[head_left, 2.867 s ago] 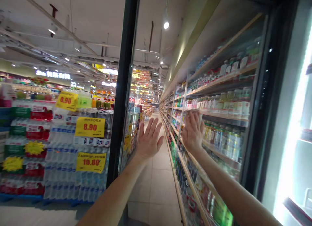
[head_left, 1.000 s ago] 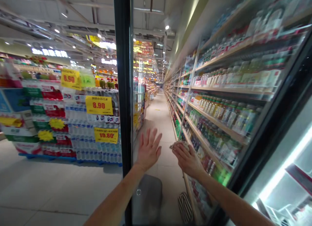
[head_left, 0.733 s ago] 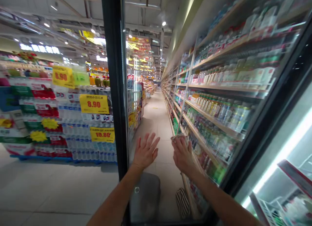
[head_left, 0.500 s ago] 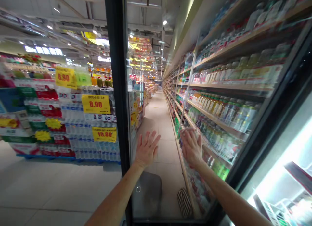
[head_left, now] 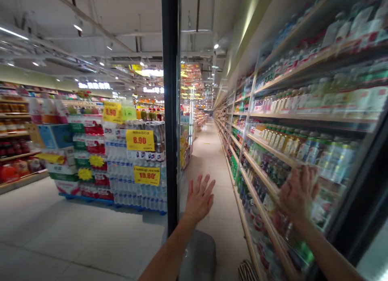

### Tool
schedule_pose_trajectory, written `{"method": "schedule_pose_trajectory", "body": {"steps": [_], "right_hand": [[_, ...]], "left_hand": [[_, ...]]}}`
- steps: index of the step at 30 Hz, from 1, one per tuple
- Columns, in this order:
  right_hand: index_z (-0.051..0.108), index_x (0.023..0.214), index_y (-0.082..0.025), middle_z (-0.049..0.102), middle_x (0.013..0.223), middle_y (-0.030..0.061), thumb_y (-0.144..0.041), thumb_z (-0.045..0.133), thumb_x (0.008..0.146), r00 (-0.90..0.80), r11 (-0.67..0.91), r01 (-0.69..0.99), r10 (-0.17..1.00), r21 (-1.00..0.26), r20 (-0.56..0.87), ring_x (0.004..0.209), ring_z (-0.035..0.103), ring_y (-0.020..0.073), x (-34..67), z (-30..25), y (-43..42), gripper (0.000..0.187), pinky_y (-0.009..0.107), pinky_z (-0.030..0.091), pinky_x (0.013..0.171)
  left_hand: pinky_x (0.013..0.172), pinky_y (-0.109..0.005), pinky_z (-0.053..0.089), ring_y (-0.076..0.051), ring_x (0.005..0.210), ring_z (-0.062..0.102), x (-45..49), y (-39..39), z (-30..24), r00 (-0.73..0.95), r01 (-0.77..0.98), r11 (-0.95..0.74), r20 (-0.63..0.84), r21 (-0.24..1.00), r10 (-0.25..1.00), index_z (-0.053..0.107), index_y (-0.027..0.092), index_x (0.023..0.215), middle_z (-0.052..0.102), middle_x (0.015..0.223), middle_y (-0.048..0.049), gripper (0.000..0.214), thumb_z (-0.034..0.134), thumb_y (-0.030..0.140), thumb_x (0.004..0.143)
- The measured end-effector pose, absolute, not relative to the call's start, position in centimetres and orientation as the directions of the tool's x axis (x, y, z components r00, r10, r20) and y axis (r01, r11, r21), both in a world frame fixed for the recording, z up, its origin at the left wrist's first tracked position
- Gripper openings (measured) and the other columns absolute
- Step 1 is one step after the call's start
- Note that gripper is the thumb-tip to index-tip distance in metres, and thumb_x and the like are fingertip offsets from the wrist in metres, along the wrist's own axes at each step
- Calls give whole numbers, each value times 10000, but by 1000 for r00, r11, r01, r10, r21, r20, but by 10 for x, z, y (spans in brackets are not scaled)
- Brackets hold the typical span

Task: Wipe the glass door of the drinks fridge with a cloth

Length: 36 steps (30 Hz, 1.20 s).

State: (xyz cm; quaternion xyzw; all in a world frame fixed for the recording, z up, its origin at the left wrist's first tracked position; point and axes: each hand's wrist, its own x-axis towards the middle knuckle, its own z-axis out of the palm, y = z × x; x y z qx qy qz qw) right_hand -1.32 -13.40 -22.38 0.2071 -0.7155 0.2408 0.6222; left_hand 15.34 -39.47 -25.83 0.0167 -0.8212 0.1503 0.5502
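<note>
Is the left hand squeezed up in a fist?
No, the left hand is open, with its fingers spread apart.

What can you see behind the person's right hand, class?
Behind the right hand, shelves of bottles show around its outline; whatever sits directly behind the hand is covered.

the left hand (head_left: pixel 199 198) is held forward, spread wide; the right hand (head_left: pixel 298 193) (blurred) is well apart from it, less splayed.
</note>
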Motion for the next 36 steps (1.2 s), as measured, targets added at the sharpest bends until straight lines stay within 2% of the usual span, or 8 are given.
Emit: {"method": "schedule_pose_trajectory", "body": {"steps": [3, 6, 8, 14, 20, 28, 33, 36], "right_hand": [[192, 1461, -163, 243, 1498, 174, -257, 399, 872, -195, 796, -586, 43, -152, 980, 1390, 186, 342, 3, -230, -147, 631, 603, 250, 1040], [139, 1471, -225, 371, 1445, 124, -189, 392, 872, -92, 690, -697, -356, 195, 930, 1384, 239, 257, 24, -255, -169, 651, 527, 212, 1098], [190, 1459, -243, 424, 1410, 109, -188, 408, 869, -56, 658, -710, -406, 249, 912, 1380, 252, 242, 23, -262, -169, 632, 526, 181, 1112], [194, 1457, -182, 232, 1501, 172, -214, 343, 896, -267, 781, -578, 94, -237, 959, 1408, 132, 307, -2, -247, -137, 581, 617, 221, 1055], [158, 1466, -235, 325, 1472, 114, -180, 383, 878, -151, 706, -698, -311, 122, 938, 1406, 174, 247, 23, -265, -171, 632, 527, 208, 1108], [212, 1451, -157, 235, 1494, 189, -206, 334, 898, -221, 766, -567, 214, -304, 951, 1405, 149, 297, -28, -244, -110, 568, 616, 257, 1057], [180, 1461, -211, 311, 1469, 157, -186, 365, 887, -197, 767, -641, -196, 25, 961, 1396, 188, 295, -11, -254, -132, 604, 571, 279, 1066], [274, 1438, -181, 366, 1433, 179, -209, 379, 889, -207, 803, -596, -156, 2, 966, 1374, 239, 330, -20, -245, -114, 559, 577, 260, 1067]], "left_hand": [[1148, -466, 21, -223, 1417, 60, 152, -395, -260, -382, -179, 958, 913, -222, 141, 478, 225, 1306, 442, 1403, -51, 472, 504, 329, 846], [1147, -472, 19, -217, 1417, 61, 150, -394, -260, -373, -153, 966, 918, -208, 139, 479, 223, 1306, 464, 1384, -68, 472, 511, 319, 845], [1146, -472, 21, -213, 1417, 60, 150, -394, -259, -372, -128, 973, 919, -192, 132, 483, 212, 1304, 483, 1366, -84, 464, 505, 312, 851], [1143, -478, 37, -210, 1412, 86, 148, -394, -257, -365, -68, 985, 923, -159, 124, 350, 215, 1397, 442, 1393, -98, 544, 479, 309, 877], [1141, -489, 33, -216, 1408, 95, 144, -396, -259, -336, -66, 984, 932, -168, 136, 178, 262, 1447, 319, 1463, -72, 654, 494, 318, 877], [1140, -500, 33, -235, 1408, 89, 136, -401, -261, -338, -50, 986, 932, -157, 131, 164, 268, 1448, 243, 1494, -59, 681, 512, 314, 865], [1144, -497, 20, -234, 1409, 91, 130, -406, -262, -316, -49, 985, 938, -166, 142, 168, 275, 1450, 202, 1509, -48, 688, 520, 307, 859], [1145, -499, 32, -241, 1408, 80, 131, -407, -259, -372, -49, 984, 918, -169, 139, 147, 267, 1456, 196, 1511, -58, 712, 526, 291, 854]]}}
